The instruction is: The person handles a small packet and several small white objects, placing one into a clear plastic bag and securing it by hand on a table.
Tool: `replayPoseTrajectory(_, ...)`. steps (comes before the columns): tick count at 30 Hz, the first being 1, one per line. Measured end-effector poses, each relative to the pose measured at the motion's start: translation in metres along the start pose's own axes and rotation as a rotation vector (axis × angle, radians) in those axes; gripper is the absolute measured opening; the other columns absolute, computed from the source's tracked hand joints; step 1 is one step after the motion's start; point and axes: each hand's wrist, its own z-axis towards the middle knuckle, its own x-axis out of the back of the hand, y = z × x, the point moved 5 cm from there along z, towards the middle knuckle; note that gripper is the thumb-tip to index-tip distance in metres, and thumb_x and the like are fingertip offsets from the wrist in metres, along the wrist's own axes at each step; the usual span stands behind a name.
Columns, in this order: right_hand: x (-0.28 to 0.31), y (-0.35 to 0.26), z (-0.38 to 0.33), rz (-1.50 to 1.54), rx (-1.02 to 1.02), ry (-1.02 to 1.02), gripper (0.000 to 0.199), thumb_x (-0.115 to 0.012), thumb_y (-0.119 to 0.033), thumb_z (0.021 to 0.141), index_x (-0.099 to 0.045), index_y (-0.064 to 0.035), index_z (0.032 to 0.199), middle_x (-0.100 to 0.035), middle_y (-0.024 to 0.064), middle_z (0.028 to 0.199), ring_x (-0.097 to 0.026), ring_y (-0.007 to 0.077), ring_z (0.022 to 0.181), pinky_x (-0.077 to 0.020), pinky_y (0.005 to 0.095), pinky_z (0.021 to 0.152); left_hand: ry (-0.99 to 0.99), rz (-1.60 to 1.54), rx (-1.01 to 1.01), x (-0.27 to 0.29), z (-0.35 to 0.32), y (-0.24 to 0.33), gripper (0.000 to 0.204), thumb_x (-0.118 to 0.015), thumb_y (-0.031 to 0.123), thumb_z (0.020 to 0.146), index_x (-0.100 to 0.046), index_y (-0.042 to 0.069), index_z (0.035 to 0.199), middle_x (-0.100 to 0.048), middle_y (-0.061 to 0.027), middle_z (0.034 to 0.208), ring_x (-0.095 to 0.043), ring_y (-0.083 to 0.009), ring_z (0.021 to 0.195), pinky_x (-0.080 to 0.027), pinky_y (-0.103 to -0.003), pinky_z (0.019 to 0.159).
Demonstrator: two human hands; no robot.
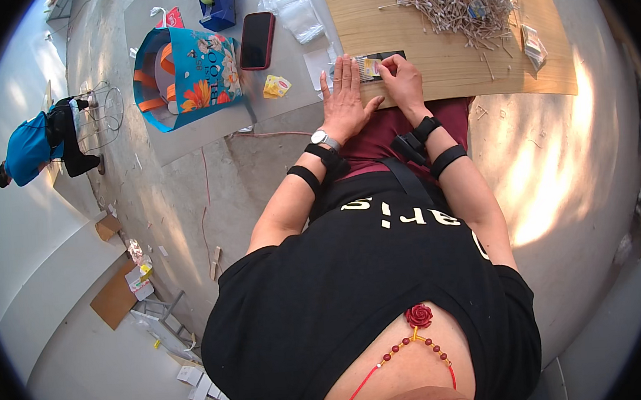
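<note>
A small flat packet with cotton swabs and a yellow label lies at the near edge of the wooden board, over a dark strip. My left hand rests flat beside it, fingers stretched out and partly covering its left end. My right hand is closed at the packet's right end, thumb and forefinger pinched together; what is between them is hidden. Just beyond, a big heap of loose cotton swabs covers the far part of the board. A filled packet sits near the right edge.
Left of the board are clear bags, a red-edged phone, yellow cards, a blue tape dispenser and a blue flowered bag. A person in blue bends over at the far left.
</note>
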Motion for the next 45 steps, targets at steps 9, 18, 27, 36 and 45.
replayPoseTrajectory(9, -0.003, -0.004, -0.001, -0.056, -0.006, -0.073, 0.021, -0.072, -0.026, 0.091, -0.072, -0.0053, 0.095, -0.075, 0.0111, 0.082, -0.073, 0.0255, 0.076, -0.0558, 0.0381, 0.071, 0.001, 0.003, -0.007, 0.001, 0.0, 0.0, 0.105, -0.056, 0.067, 0.094, -0.017, -0.002, 0.163, -0.01, -0.0184, 0.173, -0.001, -0.0301, 0.161, 0.006, -0.058, 0.125)
replayPoseTrajectory(18, 0.0, -0.003, 0.0, -0.049, -0.014, -0.061, 0.021, -0.073, -0.026, 0.091, -0.073, -0.0062, 0.096, -0.076, 0.011, 0.084, -0.074, 0.0257, 0.077, -0.0563, 0.038, 0.071, 0.007, -0.005, -0.001, 0.001, 0.0, 0.0, 0.106, -0.057, 0.067, 0.093, -0.018, -0.001, 0.163, -0.011, -0.0181, 0.173, -0.002, -0.0297, 0.161, 0.006, -0.058, 0.125)
replayPoseTrajectory(27, -0.01, -0.004, 0.004, -0.132, 0.009, -0.115, 0.02, -0.073, -0.028, 0.091, -0.073, -0.0089, 0.096, -0.075, 0.0118, 0.083, -0.073, 0.0293, 0.078, -0.0555, 0.0415, 0.072, 0.01, 0.005, -0.008, 0.002, 0.0, 0.001, 0.105, -0.059, 0.066, 0.092, -0.019, 0.0, 0.163, -0.011, -0.0179, 0.173, -0.003, -0.0299, 0.161, 0.006, -0.057, 0.125)
replayPoseTrajectory(36, -0.006, -0.012, 0.0, -0.113, 0.01, -0.106, 0.025, -0.073, -0.027, 0.091, -0.071, -0.0053, 0.104, -0.075, 0.0132, 0.089, -0.073, 0.031, 0.083, -0.0556, 0.0419, 0.075, 0.317, -0.199, 0.179, 0.029, 0.001, -0.018, 0.097, -0.069, 0.051, 0.093, -0.022, 0.0, 0.161, -0.019, -0.0258, 0.166, -0.013, -0.0373, 0.157, -0.008, -0.055, 0.124)
replayPoseTrajectory(45, -0.008, -0.01, -0.006, -0.134, 0.117, -0.09, 0.025, -0.07, -0.013, 0.091, -0.07, -0.0023, 0.113, -0.075, 0.0132, 0.098, -0.072, 0.025, 0.082, -0.0569, 0.0362, 0.077, 0.342, -0.914, 0.559, -0.003, -0.006, -0.069, 0.071, -0.072, 0.02, 0.096, -0.035, -0.002, 0.151, -0.052, -0.0196, 0.134, -0.06, -0.0233, 0.112, -0.056, -0.033, 0.083)
